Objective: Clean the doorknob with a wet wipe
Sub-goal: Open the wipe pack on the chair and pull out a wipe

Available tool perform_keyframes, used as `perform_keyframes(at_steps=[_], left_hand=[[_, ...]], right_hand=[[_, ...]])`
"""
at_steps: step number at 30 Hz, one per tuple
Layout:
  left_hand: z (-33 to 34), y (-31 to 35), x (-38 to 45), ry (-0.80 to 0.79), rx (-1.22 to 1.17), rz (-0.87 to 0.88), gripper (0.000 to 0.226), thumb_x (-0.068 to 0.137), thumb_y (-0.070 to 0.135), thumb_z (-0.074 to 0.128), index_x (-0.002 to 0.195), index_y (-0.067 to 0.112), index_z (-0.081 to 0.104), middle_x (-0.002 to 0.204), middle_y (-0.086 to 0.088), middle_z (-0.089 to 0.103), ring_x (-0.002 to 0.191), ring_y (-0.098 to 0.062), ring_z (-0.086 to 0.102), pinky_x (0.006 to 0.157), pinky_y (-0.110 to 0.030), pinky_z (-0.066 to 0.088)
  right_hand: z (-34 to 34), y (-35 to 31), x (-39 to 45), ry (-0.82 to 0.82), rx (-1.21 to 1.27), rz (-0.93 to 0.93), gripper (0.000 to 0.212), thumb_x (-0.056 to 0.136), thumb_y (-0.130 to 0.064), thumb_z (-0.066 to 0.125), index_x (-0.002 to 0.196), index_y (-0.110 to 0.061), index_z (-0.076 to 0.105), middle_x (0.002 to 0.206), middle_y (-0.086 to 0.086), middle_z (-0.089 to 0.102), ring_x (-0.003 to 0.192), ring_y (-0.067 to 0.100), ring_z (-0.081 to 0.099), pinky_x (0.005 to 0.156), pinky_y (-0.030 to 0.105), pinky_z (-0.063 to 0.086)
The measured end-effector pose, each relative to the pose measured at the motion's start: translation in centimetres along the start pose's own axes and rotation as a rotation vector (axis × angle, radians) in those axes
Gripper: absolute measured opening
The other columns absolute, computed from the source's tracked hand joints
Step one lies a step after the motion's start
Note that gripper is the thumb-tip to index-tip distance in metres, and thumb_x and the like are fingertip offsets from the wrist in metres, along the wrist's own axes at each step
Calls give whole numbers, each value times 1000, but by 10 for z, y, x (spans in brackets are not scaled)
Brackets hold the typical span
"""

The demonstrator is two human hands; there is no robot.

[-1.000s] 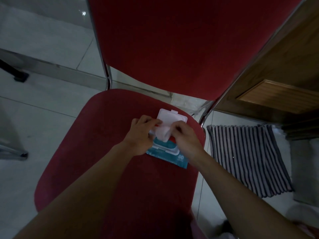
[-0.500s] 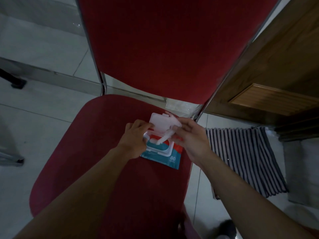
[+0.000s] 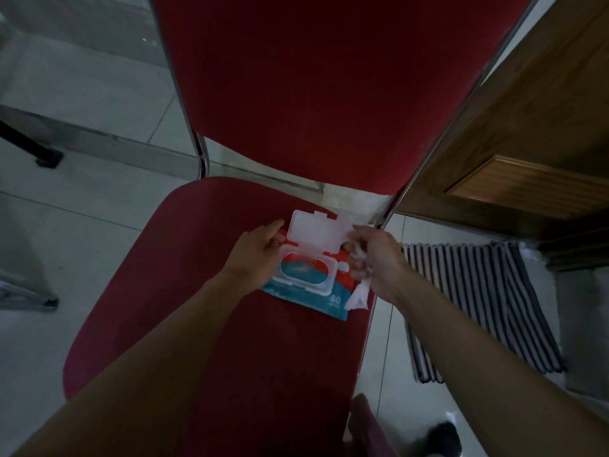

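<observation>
A blue and red wet wipe pack lies on the red chair seat, its white flip lid standing open. My left hand rests on the pack's left side and holds it down. My right hand is at the pack's right edge, closed on a white wet wipe that hangs crumpled below my fingers, free of the pack. No doorknob is in view.
The red chair back rises straight ahead, with chrome frame tubes at its sides. A brown wooden door stands at the right. A striped mat lies on the tiled floor beside the chair.
My right hand has pulled the wipe out of the pack's opening and moved right with it. My left hand stays on the pack, whose opening now shows.
</observation>
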State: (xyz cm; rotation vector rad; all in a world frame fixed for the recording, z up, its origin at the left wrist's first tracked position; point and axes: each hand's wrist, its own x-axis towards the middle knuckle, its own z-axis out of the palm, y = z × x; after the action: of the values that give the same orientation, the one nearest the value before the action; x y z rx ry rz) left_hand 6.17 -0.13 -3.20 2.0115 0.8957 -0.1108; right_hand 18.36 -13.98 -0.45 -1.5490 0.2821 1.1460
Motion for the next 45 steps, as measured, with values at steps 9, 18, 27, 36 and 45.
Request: perform_keyframes(at_steps=[9,18,27,36,45], left_hand=[[22,3,-9,134,236,1,82,68,36,70,137,18,31,130,-3,46,120,-27,36,98,-46,40],[3,-12,-14,-100,216,111,116,53,47,81,144,21,13,137,1,41,123,-21,33,102,-25,23],[12,-8,-21,9,227,123,78,80,30,64,143,15,20,139,-5,42,127,-25,33,107,-32,27],[23,25,-30,-1,416,36,58,86,19,51,138,12,27,145,-10,34,134,-27,24,108,-44,32],[63,197,-61,-327,-429,-134,30,88,42,49,85,18,67,100,-10,70,86,-19,63,73,-30,44]], right_hand=[[-14,8,3,-251,131,115,63,91,-61,24,89,-10,61,37,0,36,26,8,24,32,11,16],[-25,35,-6,-320,-128,200,85,83,-73,10,95,-16,72,39,-1,36,28,7,23,32,9,20],[-27,53,-12,-347,-156,236,71,82,-74,12,112,-34,63,39,-1,39,29,7,23,33,10,21],[-41,39,-37,-320,-184,49,26,85,-34,55,72,-12,60,49,1,47,35,9,39,34,17,28],[-134,-44,-113,-60,-101,-216,26,93,-9,47,115,3,52,108,26,63,77,20,62,67,33,50]])
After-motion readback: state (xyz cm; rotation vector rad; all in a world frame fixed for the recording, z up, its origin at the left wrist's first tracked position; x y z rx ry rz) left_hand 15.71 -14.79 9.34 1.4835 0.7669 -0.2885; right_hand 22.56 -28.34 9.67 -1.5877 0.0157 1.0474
